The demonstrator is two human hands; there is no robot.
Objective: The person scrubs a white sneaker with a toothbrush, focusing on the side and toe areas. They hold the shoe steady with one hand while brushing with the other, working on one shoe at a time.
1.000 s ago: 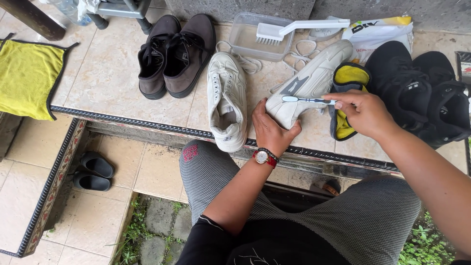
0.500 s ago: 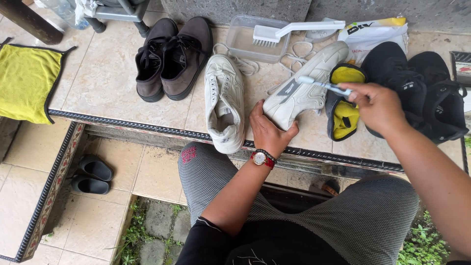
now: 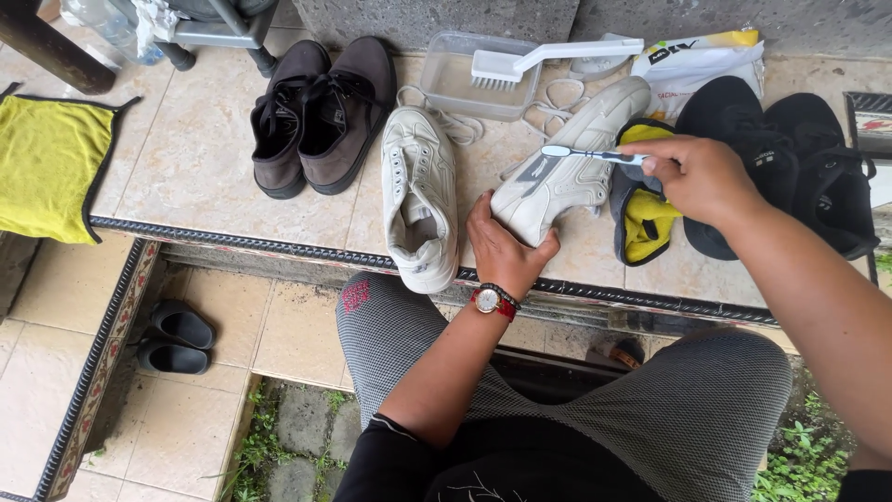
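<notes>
A white-and-yellow packet lies at the back. My left hand clasps the white sneaker, toe toward me, lying diagonally; my right hand pinches a toothbrush.

The tilted sneaker was white, like its mate. The toothbrush was white and blue. The cloth was yellow, black-edged. The trousers showed a fine grey check.

Bare tile lies open left of the brown shoes (yellow cloth beyond); black shoes crowd the right.
</notes>
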